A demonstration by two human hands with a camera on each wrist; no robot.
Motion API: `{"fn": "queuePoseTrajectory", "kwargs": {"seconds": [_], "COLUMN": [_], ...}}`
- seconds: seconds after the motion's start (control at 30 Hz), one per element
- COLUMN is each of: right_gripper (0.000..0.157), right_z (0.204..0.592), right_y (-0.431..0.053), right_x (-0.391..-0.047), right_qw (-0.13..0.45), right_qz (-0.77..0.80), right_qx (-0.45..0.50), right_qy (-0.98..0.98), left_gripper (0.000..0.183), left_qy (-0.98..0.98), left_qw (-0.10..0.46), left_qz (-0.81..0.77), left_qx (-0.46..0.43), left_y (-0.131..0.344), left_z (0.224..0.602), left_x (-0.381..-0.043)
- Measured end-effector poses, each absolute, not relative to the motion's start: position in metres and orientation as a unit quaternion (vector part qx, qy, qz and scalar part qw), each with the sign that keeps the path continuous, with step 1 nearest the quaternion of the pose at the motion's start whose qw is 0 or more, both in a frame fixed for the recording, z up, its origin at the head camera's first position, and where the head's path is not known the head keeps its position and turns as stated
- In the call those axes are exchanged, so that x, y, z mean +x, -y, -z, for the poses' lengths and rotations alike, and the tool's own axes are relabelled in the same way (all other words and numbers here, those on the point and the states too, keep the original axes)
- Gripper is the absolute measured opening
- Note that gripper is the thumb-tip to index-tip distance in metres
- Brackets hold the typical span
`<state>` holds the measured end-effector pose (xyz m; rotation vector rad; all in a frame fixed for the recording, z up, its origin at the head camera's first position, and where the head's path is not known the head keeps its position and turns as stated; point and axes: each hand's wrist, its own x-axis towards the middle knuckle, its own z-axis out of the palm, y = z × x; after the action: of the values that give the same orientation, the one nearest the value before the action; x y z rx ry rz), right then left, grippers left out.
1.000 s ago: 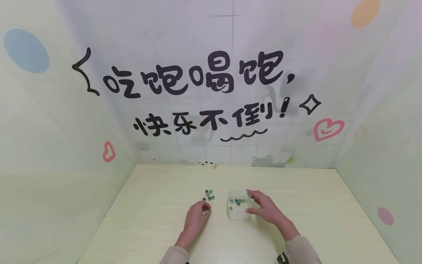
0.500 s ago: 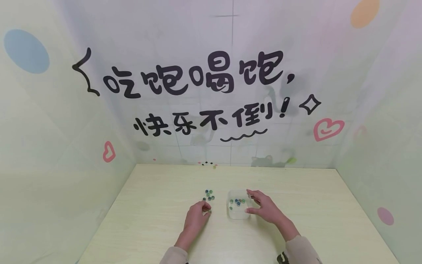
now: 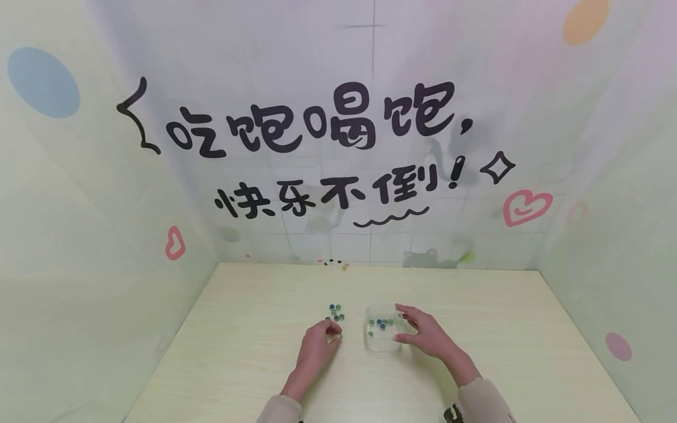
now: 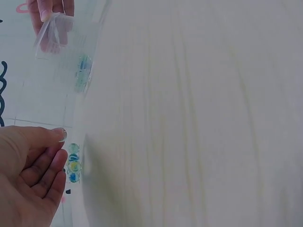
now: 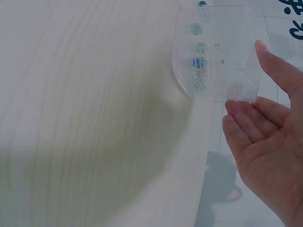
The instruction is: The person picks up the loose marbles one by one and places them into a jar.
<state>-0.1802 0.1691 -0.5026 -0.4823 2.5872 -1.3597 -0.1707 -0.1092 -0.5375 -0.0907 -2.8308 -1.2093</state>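
Note:
A clear plastic box (image 3: pixel 383 343) with several blue and green glass marbles (image 3: pixel 382 323) on its bottom stands on the table. My right hand (image 3: pixel 425 335) holds the box at its right side, thumb and fingers spread along the wall; the right wrist view shows the thumb (image 5: pixel 265 52) at its rim. To the left of the box, my left hand (image 3: pixel 317 346) pinches a pale clear marble (image 4: pixel 63 135) between thumb and fingertips. Just beyond that hand lies a loose cluster of several blue and green marbles (image 3: pixel 335 311), partly behind the fingers.
The pale wood-grain table (image 3: pixel 254 329) runs back to a printed cloth wall (image 3: pixel 338 235) with black lettering. Cloth side walls (image 3: pixel 597 294) border the table left and right. Beige sleeves (image 3: pixel 483 399) cover the forearms.
My left hand has shifted slightly forward and to the right, with the marble between its fingertips. The right hand and the box have stayed in place.

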Motion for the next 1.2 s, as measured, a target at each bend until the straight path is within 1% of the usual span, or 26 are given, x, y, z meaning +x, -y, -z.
{"fn": "queuePoseTrajectory", "kwargs": {"seconds": [0.17,0.53,0.8,1.03,1.2], "right_gripper": [0.075,0.074,0.074,0.08,0.085], "right_z": [0.502,0.502,0.504,0.508,0.515], "right_y": [-0.169,-0.168,-0.169,-0.169,-0.168], "right_x": [-0.18,-0.181,-0.18,-0.18,-0.179], "right_qw": [0.096,0.081,0.076,0.078,0.063], "right_qz": [0.459,0.462,0.464,0.463,0.445], "right_qx": [-0.16,-0.163,-0.165,-0.152,-0.153], "right_qy": [-0.869,-0.868,-0.867,-0.87,-0.88], "left_gripper": [0.016,0.016,0.016,0.016,0.016], "left_qy": [0.915,0.9,0.892,0.888,0.887], "left_qw": [0.036,0.048,0.043,0.037,0.035], "left_qz": [0.4,0.427,0.444,0.451,0.454], "left_qx": [-0.041,-0.071,-0.074,-0.076,-0.073], "left_y": [0.108,0.098,0.091,0.087,0.086], "left_z": [0.534,0.517,0.509,0.504,0.502], "left_x": [-0.17,-0.169,-0.168,-0.167,-0.167]}}
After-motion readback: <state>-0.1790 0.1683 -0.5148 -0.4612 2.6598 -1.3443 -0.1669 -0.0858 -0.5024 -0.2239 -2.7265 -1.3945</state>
